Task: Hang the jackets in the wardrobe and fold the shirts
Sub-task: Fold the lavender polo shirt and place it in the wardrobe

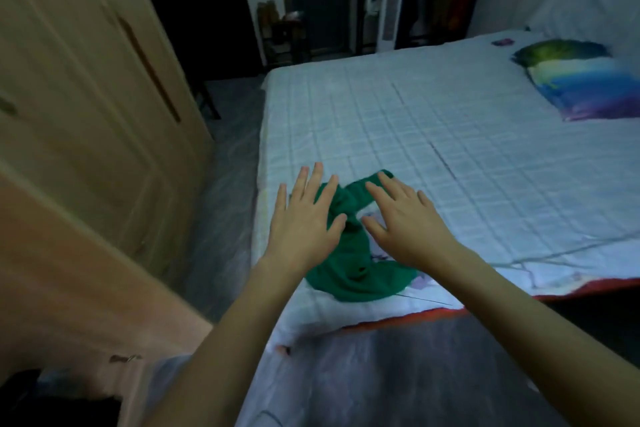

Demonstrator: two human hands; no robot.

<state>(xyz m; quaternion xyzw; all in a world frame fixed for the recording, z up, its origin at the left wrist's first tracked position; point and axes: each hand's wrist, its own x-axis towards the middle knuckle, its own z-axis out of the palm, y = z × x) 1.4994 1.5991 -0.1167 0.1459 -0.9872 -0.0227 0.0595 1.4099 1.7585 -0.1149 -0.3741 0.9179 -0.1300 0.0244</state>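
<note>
Nowhere any readable writing or brand; frame is dim and slightly blurred. Bed (450,135) fills everything ahead of and to the right of the hands, covered in a pale checked sheet. Wardrobe (79,87), light wood, doors closed, stands well left of the hands. Pillow (581,80), green-blue-purple print, lies far right and beyond them. Green shirt (349,260) lies crumpled on the near edge of the bed, directly under and between both hands, bunched, not flat, one strip running up toward the fingertips. Left hand (304,218): palm down, fingers spread wide, gripping nothing, over the shirt's left edge. Right hand (408,222): same, splayed flat, over its right side. Actual contact with the fabric: cannot tell.
</note>
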